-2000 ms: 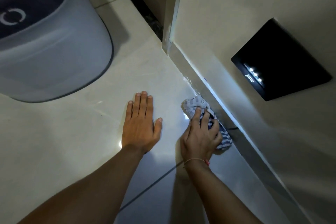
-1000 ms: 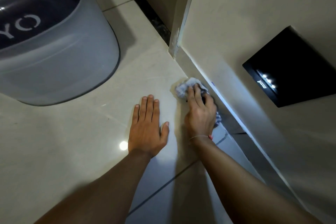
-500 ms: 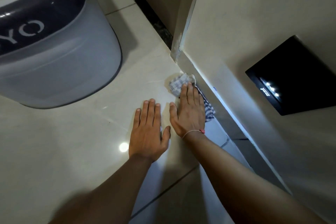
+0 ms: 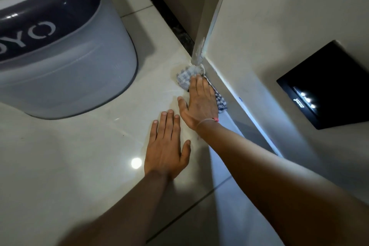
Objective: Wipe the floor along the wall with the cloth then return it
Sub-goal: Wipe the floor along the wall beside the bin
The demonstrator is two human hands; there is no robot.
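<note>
Head view: my right hand (image 4: 200,102) presses flat on the checked cloth (image 4: 184,78) at the wall corner (image 4: 197,60); my left hand (image 4: 166,146) lies spread on open floor (image 4: 79,156).

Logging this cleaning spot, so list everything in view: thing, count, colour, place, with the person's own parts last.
cloth: one, blue-and-white checked, on the floor at the wall corner, pressed under the right hand.
floor: one, glossy cream tiles, across the lower left.
wall: one, cream, on the right, with a pale skirting along its base.
appliance: one, grey with a dark top band and white lettering, upper left on the floor.
panel: one, black with small white lights, set on the wall at right.
left hand: one, flat on the floor, empty.
right hand: one, flat on the cloth, thin band at the wrist.
</note>
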